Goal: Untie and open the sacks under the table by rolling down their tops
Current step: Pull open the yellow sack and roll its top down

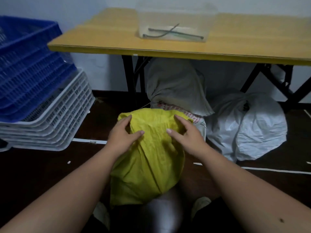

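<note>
Yellow sack [151, 157]; white sack [252, 132]; blue crates [28, 64]; yellow tabletop [117, 39].

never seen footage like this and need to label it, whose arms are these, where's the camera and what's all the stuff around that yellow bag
There is no machine here. One camera worn on a person's head looks down at their own arms. The left hand and right hand rest with spread fingers on top of a yellow sack standing on the dark floor; neither clearly grips it. Behind it, under the yellow table, sit a grey sack and a white sack. A clear box stands on the table. Blue crates are stacked on white crates at left.
</note>
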